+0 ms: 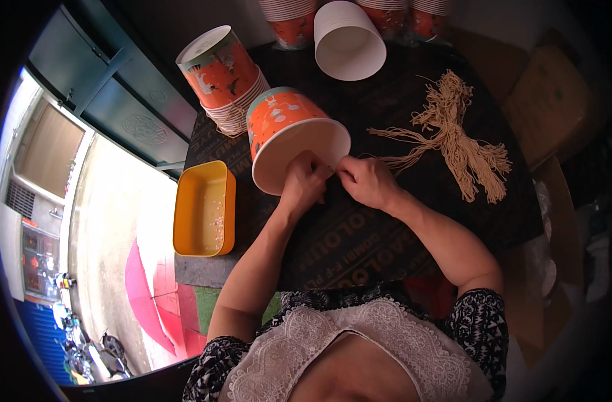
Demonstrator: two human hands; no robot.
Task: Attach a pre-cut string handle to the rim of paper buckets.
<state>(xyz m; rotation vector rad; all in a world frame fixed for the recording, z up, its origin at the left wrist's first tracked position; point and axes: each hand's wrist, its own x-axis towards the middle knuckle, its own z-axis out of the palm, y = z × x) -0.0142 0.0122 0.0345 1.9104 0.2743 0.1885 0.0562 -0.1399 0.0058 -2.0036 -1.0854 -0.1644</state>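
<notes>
An orange paper bucket (286,120) with printed figures lies tilted, its white open mouth facing me. My left hand (306,179) is closed at the lower part of this mouth, fingers curled at the rim. Just right of it, my right hand (367,181) is closed in a pinch against the rim's right edge. What the fingertips hold is too small to make out. Beside my right hand lie the loose ends of a bundle of beige cords (453,134), knotted in the middle.
At left stands a yellow tub (179,214) with small pale beads inside. Behind it is a stack of orange buckets (222,74) with cords around its lower part. A white bucket (349,40) lies at the back near more stacked buckets (289,20). The dark table (333,248) has a curved edge.
</notes>
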